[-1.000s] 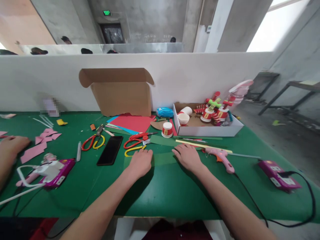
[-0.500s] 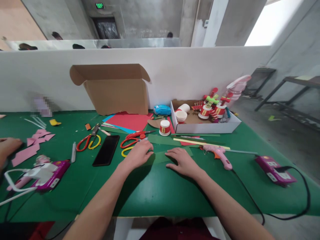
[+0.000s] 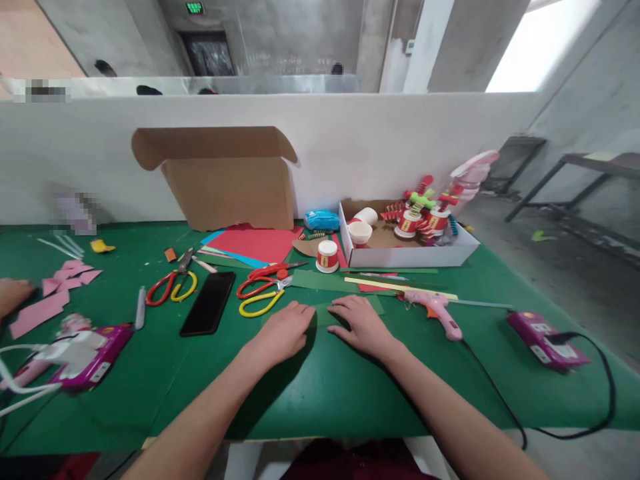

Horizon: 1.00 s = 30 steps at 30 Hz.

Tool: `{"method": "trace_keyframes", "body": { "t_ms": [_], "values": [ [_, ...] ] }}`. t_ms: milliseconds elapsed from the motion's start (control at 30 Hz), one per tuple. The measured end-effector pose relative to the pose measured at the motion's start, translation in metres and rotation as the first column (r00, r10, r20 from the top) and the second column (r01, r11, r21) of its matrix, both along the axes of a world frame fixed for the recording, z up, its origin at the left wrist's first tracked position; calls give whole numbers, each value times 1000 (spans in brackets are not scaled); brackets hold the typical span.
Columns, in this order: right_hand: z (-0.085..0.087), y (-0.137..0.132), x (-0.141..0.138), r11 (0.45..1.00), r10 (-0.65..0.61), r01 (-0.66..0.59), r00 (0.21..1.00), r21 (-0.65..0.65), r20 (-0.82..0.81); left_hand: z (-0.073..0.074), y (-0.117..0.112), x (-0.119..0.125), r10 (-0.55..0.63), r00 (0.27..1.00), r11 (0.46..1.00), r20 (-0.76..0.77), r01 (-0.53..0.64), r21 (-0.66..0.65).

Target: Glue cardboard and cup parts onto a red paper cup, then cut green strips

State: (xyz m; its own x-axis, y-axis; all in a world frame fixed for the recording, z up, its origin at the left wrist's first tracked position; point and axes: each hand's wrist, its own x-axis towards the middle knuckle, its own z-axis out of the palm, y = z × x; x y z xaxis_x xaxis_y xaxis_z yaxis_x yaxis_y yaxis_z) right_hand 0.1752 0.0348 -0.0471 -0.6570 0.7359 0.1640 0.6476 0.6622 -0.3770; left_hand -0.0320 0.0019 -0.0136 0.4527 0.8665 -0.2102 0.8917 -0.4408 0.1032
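A thin green paper strip (image 3: 323, 315) lies across the table just under my hands, hard to tell from the green tabletop. My left hand (image 3: 289, 330) is curled over its left part, fingers pressed together and thumb mostly hidden. On the strip's right part rests my right hand (image 3: 364, 328), fingers laid out and thumb apart. Just beyond my left hand are yellow-and-red handled scissors (image 3: 261, 303) and red scissors (image 3: 267, 270). Another green paper strip (image 3: 317, 280) lies behind my hands. The red-and-white paper cup (image 3: 327, 257) stands upside down past it.
To the right are a pink glue gun (image 3: 440, 313) with its cord and a purple power strip (image 3: 547, 341). A white box (image 3: 415, 257) holds cups and paper figures. Left lie a phone (image 3: 208, 303), more scissors (image 3: 173, 283) and another person's hand (image 3: 14, 295) by pink paper pieces (image 3: 43, 315).
My left hand has shifted slightly right along the green strip, its fingers more curled, uncovering the yellow scissor handle. My right hand stays almost in place. The view has turned slightly.
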Motion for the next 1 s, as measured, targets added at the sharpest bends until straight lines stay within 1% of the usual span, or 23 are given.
{"method": "trace_keyframes", "body": {
  "t_ms": [100,300,367,433,533,600,700,867,1000],
  "values": [
    [-1,0,0,1000,-1,1,1000,-1,-8,-2,2,-3,9,1000,1000,16,-9,-10],
    [-3,0,1,1000,6,-6,1000,-1,-19,-5,6,13,87,992,989,-95,-75,127],
    [-3,1,2,1000,3,-3,1000,7,-19,-7,8,17,106,988,982,-110,-86,169],
    [-4,1,3,1000,-1,2,1000,27,-13,-10,9,18,97,990,979,-107,-75,191],
    [-5,2,2,998,5,-7,999,55,31,-16,8,18,50,994,976,-96,-29,215],
    [-5,2,2,997,13,-19,997,70,74,-21,5,18,26,996,962,-86,-2,272],
    [-6,1,0,993,24,-38,992,113,122,-28,2,19,21,997,935,-81,9,356],
    [-6,2,-3,974,42,-75,987,212,155,-34,3,19,27,994,924,-103,14,382],
    [-9,2,0,971,54,-87,987,221,153,-36,0,19,10,990,926,-140,43,375]
  ]
}}
